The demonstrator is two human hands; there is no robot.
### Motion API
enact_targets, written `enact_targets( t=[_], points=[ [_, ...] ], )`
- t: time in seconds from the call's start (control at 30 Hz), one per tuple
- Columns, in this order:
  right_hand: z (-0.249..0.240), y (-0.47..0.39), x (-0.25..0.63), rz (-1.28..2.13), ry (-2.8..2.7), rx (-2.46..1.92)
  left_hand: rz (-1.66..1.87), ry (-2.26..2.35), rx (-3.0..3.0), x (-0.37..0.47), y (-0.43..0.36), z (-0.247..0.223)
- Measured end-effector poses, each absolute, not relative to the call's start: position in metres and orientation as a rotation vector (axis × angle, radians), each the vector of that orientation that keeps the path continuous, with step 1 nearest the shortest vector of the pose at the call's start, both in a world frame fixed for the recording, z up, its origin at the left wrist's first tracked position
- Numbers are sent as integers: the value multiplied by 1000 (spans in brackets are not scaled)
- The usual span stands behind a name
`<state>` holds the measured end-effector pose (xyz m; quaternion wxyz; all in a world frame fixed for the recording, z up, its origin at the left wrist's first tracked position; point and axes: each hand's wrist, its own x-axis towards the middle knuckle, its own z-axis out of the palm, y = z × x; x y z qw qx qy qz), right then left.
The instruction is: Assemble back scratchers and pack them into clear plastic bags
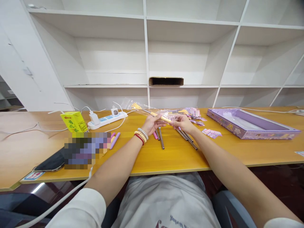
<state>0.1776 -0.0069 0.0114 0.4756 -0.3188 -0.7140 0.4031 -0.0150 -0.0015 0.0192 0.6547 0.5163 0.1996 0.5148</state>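
A back scratcher (154,114) with a yellow hand-shaped head, a metal rod and a pale yellow handle lies slantwise between my hands, its head up to the left. A clear plastic bag (128,104) is around it. My left hand (151,124) is closed on the handle, thumb on top. My right hand (184,123) pinches the handle's lower end and the crumpled plastic. Below my hands, metal tubes (161,139) rest on the table, and several more tubes (190,140) lie under my right hand. Another yellow hand-shaped head (182,111) shows behind it.
An open purple box (249,134) stands right, near small printed cards (212,133). Left are a power strip (108,120), a yellow drink carton (74,122), a black phone (50,160) and purple and pink sticks (115,141). A white cable hangs over the table edge. Shelves stand behind.
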Motion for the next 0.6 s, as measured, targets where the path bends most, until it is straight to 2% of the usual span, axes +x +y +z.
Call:
enact_targets(
  t=[0.27, 0.5, 0.6],
  points=[
    [14, -14, 174, 984, -1762, -730, 1132, 466, 1224, -18, -3, 21],
    [14, -8, 173, 1285, -1553, -697, 1117, 460, 1183, -17, -5, 24],
    [14, -7, 173, 1313, -1515, -706, 1132, 462, 1179, -18, -5, 24]
  ],
)
